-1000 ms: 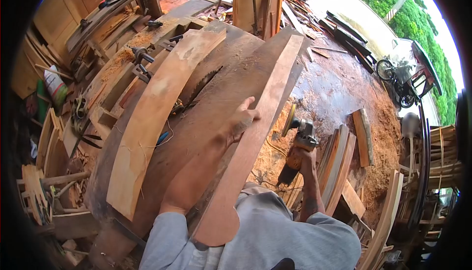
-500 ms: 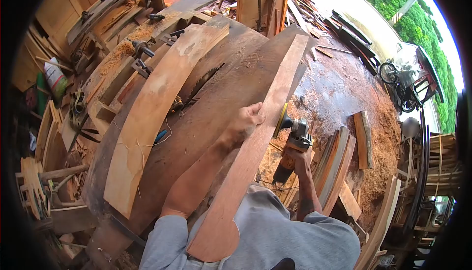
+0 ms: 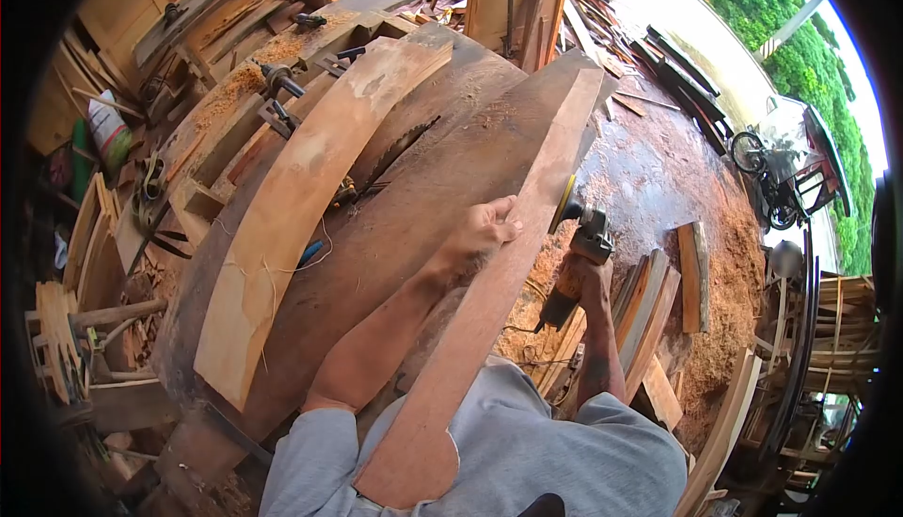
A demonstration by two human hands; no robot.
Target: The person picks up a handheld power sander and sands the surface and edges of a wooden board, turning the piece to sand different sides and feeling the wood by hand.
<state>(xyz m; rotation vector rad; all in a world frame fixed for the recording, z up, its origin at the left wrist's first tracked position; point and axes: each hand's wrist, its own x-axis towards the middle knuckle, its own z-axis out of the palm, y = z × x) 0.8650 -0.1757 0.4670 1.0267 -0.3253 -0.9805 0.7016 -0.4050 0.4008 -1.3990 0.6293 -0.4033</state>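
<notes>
A long reddish wooden board (image 3: 470, 329) with a rounded lobe at its near end stands on edge or lies along the table's right side, reaching from my body to the far corner. My left hand (image 3: 491, 227) is closed on the board's left edge near its middle. In my right hand (image 3: 585, 277) is an angle grinder (image 3: 569, 286), gripped around its body. Its yellow-backed sanding disc (image 3: 563, 203) meets the board's right edge, a little beyond my left hand. The disc's working face is hidden.
A wide pale curved plank (image 3: 310, 178) lies on the brown worktable (image 3: 414, 188). A saw blade (image 3: 400, 150) pokes up through the tabletop. Wood strips (image 3: 644, 305) lean at the right above sawdust (image 3: 729, 263). Clamps (image 3: 279, 117) sit at the left; a motorcycle (image 3: 781, 178) stands outside.
The grinder and my right hand have moved away from me along the board's right edge. My left hand has shifted slightly right in the picture, and the view has tilted a little.
</notes>
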